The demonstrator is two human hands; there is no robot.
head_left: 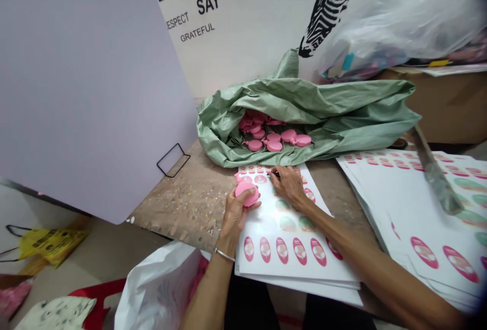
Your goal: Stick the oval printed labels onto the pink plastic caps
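Observation:
My left hand (235,213) grips a round pink plastic lid (247,193) just above the near-left part of a white sticker sheet (289,249). My right hand (288,184) rests on the same sheet a little to the right, fingertips pinching at the top row of round pink stickers (261,179); whether a sticker is between the fingers I cannot tell. The sheet carries rows of pink and green oval stickers and lies on a stack of similar sheets.
A green plastic bag (304,112) behind the sheet holds several more pink lids (274,140). More sticker sheets (418,208) are stacked at right, under a long grey tool (433,173). A lilac board (76,81) on a wire stand leans at left. White bag (160,289) near my lap.

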